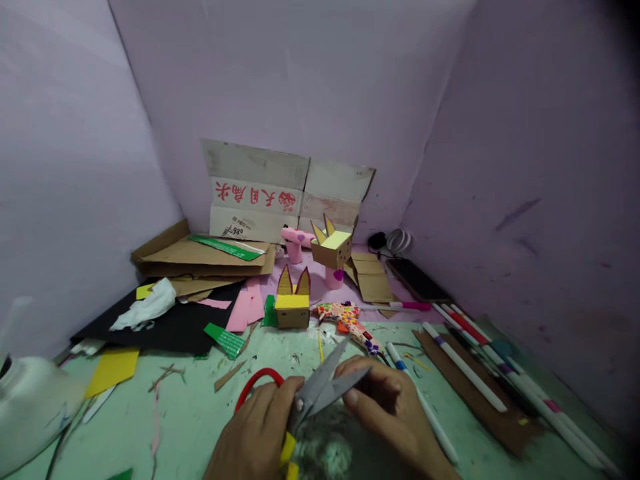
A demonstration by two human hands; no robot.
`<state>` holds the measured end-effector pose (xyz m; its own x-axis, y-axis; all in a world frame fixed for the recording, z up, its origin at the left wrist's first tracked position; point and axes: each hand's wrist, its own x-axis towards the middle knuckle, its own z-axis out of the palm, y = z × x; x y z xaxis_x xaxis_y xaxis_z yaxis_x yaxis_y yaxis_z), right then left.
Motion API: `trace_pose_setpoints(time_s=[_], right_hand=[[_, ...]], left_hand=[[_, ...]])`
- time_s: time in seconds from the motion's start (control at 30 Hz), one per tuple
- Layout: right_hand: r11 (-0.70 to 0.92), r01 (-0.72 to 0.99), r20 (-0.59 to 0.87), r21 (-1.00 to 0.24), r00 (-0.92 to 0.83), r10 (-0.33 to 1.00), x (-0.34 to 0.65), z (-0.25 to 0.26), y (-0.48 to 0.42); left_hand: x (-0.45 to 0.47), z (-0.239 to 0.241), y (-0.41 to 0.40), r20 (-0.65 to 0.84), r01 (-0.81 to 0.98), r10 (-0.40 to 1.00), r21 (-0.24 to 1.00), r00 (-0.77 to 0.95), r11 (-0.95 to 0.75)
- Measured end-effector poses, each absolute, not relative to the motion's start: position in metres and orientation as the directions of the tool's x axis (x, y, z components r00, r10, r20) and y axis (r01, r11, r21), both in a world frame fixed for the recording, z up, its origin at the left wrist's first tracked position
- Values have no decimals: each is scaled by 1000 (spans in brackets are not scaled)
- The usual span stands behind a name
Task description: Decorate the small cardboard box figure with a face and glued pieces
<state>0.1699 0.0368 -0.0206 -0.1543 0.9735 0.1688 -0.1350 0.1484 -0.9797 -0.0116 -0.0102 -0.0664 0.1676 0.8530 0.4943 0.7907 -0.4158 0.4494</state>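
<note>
My left hand (257, 427) is wrapped around red-handled scissors (325, 380) near the pivot, with the two blades spread apart. My right hand (395, 413) is closed at the tip of the lower blade, thumb below it and fingers behind. Something yellow (289, 450) shows under my left hand; whether it belongs to the scissors I cannot tell. Just beyond the blades stands a small cardboard box with two pointed ears (293, 312) and a yellow top. To its right lies a flowered, curved piece (345, 317).
A second eared box (333, 248) sits on a pink stand behind. White pens (465, 370) lie at right beside a brown cardboard strip (475, 393). Left are black paper (185, 333), a crumpled white tissue (150, 305), yellow paper (113, 370) and a white bottle (37, 407). Folded cardboard (210, 257) lies behind.
</note>
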Motion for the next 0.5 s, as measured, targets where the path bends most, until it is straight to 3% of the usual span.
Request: trace_pose_setpoints(time_s=[0.23, 0.5], right_hand=[[133, -160, 162, -978, -184, 970, 174, -23, 39], [148, -201, 186, -968, -187, 965, 173, -26, 39]], left_hand=[[-15, -58, -12, 466, 786, 872, 591, -152, -179], [-10, -47, -11, 465, 781, 856, 611, -224, -127]])
